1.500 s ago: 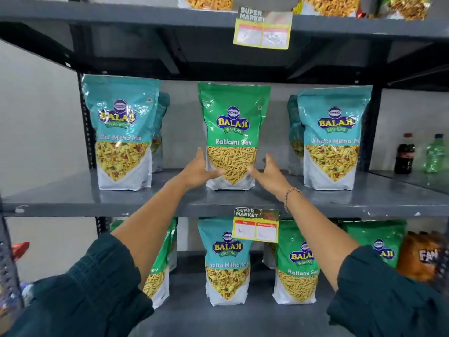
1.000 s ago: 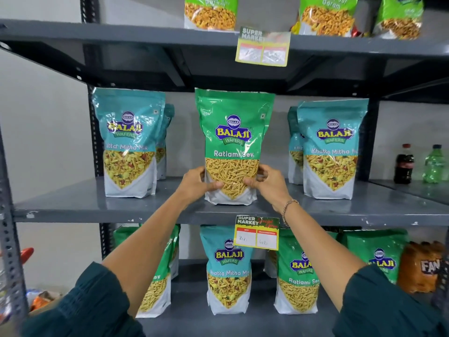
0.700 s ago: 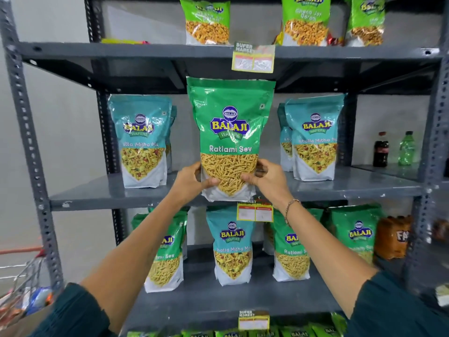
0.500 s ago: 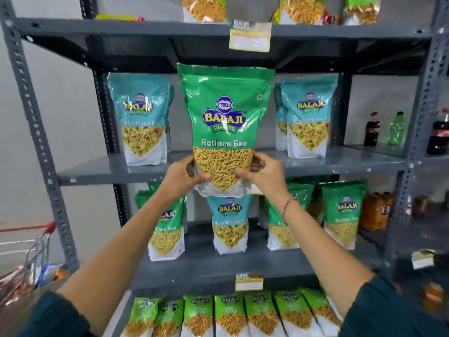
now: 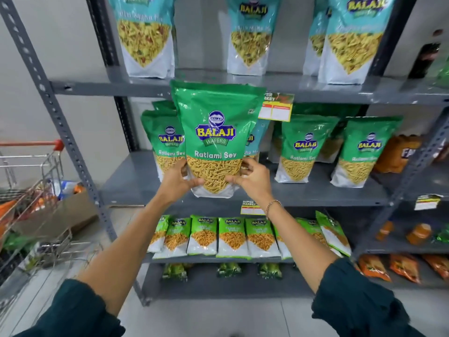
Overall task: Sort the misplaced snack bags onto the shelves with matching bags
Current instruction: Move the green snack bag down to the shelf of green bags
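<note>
I hold the green Ratlami Sev bag [image 5: 215, 139] upright, left hand [image 5: 178, 182] and right hand [image 5: 251, 182] clamped on its lower corners, directly in front of the matching green bags' shelf [image 5: 315, 192], both hands equally near.

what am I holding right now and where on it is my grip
A green Ratlami Sev bag, held upright by its lower part: left hand on its lower left edge, right hand on its lower right.
</note>
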`<act>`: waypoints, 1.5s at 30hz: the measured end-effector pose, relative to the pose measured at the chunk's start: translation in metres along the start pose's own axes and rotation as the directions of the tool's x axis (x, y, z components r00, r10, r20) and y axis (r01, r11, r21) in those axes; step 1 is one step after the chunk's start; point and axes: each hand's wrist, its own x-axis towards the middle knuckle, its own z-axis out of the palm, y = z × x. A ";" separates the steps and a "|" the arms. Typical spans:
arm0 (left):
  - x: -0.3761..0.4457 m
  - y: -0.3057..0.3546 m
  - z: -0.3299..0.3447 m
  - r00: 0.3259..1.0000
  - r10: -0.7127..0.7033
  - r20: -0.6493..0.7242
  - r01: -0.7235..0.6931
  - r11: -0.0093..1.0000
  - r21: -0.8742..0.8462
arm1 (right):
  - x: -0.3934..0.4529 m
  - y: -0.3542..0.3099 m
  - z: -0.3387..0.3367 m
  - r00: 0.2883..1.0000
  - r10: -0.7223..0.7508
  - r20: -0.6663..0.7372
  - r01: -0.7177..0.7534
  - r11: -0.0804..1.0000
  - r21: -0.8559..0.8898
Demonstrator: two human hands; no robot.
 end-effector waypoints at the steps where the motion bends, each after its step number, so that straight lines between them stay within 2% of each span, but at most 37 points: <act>1: 0.004 -0.009 0.002 0.999 -0.041 -0.001 0.041 0.999 -0.026 | 0.004 0.009 0.006 0.999 0.024 0.024 -0.024 1.000 -0.011; 6: 0.033 -0.052 0.004 0.982 -0.190 -0.005 0.190 0.981 -0.030 | 0.033 0.047 0.038 0.990 0.098 0.100 -0.094 0.995 -0.043; 12: 0.078 -0.074 0.001 0.968 -0.250 -0.029 0.248 0.968 -0.049 | 0.084 0.074 0.072 0.979 0.148 0.138 -0.137 0.987 -0.085; 19: 0.112 -0.104 -0.003 0.964 -0.261 -0.052 0.263 0.965 0.019 | 0.115 0.106 0.096 0.971 0.173 0.166 -0.157 0.982 -0.104; 23: 0.117 -0.118 0.002 0.964 -0.263 -0.038 0.263 0.965 0.001 | 0.118 0.123 0.104 0.974 0.161 0.161 -0.141 0.982 -0.127; 26: 0.121 -0.124 0.006 0.963 -0.264 -0.051 0.263 0.965 -0.012 | 0.119 0.127 0.105 0.973 0.147 0.176 -0.135 0.988 -0.077; 30: 0.122 -0.127 0.006 0.965 -0.252 -0.069 0.257 0.962 0.088 | 0.121 0.128 0.104 0.959 0.136 0.247 -0.130 0.991 -0.042; 32: 0.116 -0.124 0.008 0.963 -0.229 -0.142 0.249 0.958 0.141 | 0.118 0.130 0.100 0.950 0.129 0.283 -0.123 0.992 -0.038; 34: 0.103 -0.119 0.018 0.944 -0.134 -0.302 0.185 0.971 0.148 | 0.113 0.132 0.093 0.952 0.111 0.285 -0.103 0.994 -0.043; 36: 0.084 -0.108 0.035 0.884 -0.050 -0.464 0.103 0.991 0.090 | 0.108 0.136 0.082 0.961 0.107 0.255 -0.091 0.993 -0.072; 37: 0.075 -0.100 0.044 0.883 -0.029 -0.469 0.063 0.996 0.057 | 0.105 0.139 0.076 0.966 0.114 0.233 -0.094 0.991 -0.094; 40: 0.071 -0.086 0.074 0.966 0.119 -0.231 -0.091 0.987 0.129 | 0.100 0.147 0.054 0.980 0.148 0.134 -0.126 0.979 -0.162; 43: 0.089 -0.075 0.106 0.965 0.262 -0.009 -0.255 0.944 0.210 | 0.102 0.154 0.029 0.986 0.167 0.013 -0.161 0.966 -0.204; 45: 0.104 -0.065 0.130 0.964 0.233 0.129 -0.256 0.946 0.200 | 0.106 0.156 0.013 0.984 0.171 -0.055 -0.179 0.957 -0.229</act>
